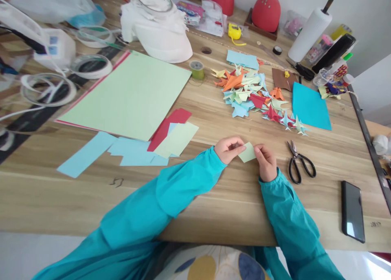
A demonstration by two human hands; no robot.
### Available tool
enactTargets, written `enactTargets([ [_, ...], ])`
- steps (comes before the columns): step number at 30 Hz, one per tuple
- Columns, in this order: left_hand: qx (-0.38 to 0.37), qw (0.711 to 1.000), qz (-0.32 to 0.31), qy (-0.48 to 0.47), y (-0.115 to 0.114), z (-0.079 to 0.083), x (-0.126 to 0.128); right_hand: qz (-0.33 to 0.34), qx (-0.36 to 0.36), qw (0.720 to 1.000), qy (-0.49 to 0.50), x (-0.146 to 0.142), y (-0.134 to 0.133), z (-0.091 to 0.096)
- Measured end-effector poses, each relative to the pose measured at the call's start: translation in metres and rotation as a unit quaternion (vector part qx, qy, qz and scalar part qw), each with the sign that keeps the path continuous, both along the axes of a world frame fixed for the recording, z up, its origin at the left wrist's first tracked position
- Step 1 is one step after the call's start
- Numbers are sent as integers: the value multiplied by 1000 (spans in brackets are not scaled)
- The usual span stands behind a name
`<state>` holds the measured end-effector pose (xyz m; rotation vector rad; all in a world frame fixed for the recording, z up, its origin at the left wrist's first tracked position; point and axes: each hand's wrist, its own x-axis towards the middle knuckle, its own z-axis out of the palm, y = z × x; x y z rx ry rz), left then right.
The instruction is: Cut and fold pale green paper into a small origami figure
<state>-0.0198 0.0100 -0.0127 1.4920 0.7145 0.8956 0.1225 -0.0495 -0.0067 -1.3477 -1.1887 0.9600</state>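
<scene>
Between my two hands is a small pale green square of paper (247,154), turned so a corner points toward me. My left hand (229,148) pinches its left corner between thumb and fingers. At the right corner, my right hand (266,162) grips the same paper. Black-handled scissors (297,162) lie partly spread on the table to the right of my right hand. Beyond my hands is a heap of folded paper cranes (244,88) in orange, red, green and blue. Loose green paper pieces (180,139) and light blue strips (88,153) lie to the left.
A large pale green sheet (131,94) covers the table's left part, with a spool of thread (197,69) beside it. A turquoise sheet (311,106) lies at right, and a phone (352,210) near the front right edge. White cable coils (49,90) sit far left.
</scene>
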Motion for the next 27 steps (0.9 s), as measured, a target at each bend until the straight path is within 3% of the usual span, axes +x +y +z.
enactTargets([
  [5,-22,1000,1,-21,0,3,0,8,20,999,-26,0,0,-1],
  [10,-3,1000,6,-22,1,4,1,33,28,997,-71,-3,-2,2],
  [20,41,999,-3,5,0,3,1,41,32,996,-70,-5,-4,0],
  [27,-40,999,18,-19,3,4,1,37,24,997,-67,-2,-3,-2],
])
